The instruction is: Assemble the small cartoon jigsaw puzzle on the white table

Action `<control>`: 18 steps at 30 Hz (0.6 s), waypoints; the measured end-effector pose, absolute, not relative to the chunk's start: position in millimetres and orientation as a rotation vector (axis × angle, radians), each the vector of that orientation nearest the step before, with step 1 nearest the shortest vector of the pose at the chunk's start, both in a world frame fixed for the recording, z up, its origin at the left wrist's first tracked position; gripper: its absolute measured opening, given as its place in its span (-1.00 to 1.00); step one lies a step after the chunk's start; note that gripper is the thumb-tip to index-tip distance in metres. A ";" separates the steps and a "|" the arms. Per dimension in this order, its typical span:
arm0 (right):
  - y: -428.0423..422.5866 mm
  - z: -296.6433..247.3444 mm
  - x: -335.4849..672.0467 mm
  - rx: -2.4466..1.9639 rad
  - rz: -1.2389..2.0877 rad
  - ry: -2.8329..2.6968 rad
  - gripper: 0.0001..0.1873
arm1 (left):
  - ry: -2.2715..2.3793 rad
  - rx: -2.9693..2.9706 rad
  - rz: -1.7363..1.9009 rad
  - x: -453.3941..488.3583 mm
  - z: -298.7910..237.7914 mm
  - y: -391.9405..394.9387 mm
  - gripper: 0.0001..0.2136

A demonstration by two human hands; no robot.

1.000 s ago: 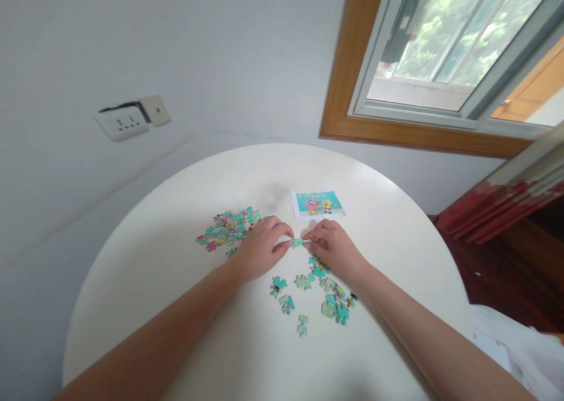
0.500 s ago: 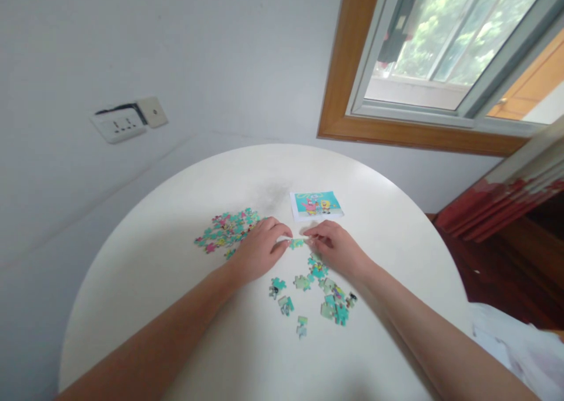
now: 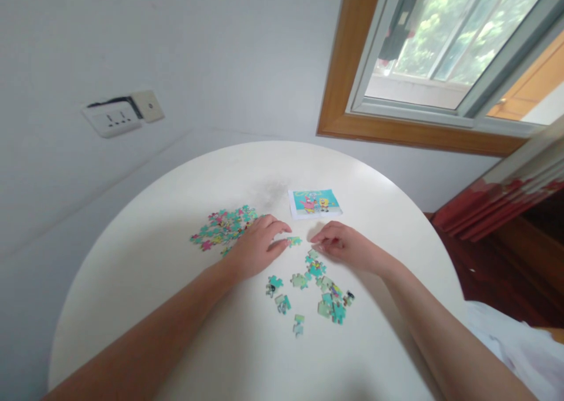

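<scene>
My left hand (image 3: 261,243) rests over the right edge of a heap of jigsaw pieces (image 3: 224,224). Its index finger and thumb are apart, and the thumb tip lies at the left end of a short strip of joined jigsaw pieces (image 3: 294,241). To the right of that strip, a small gap away, is my right hand (image 3: 339,245). Its fingers are loosely bent with nothing visible in them. Just below it lies a joined green and yellow cluster (image 3: 315,266). A larger joined cluster (image 3: 332,307) sits nearer me.
Beyond the hands lies a picture card (image 3: 315,203) with two cartoon figures. Small joined groups, such as a pale green one (image 3: 299,280) and a two-piece one (image 3: 298,324), are on the round white table (image 3: 198,354). A wall and a window frame (image 3: 396,133) stand behind.
My right hand has drawn back to the right, off the short strip. My left hand's fingers have spread a little from it. The view has shifted slightly.
</scene>
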State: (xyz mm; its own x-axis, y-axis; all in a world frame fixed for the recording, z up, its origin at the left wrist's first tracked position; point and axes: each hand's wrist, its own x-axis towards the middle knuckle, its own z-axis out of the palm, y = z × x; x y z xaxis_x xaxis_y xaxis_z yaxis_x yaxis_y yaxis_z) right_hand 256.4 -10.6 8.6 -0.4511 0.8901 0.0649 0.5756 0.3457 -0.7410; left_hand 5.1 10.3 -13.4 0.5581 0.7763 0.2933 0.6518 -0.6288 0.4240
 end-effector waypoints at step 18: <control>-15.5 19.2 259.0 -1.207 0.879 -2.269 -0.70 | 1.186 2.572 0.659 6.2 -18.6 11.9 -0.74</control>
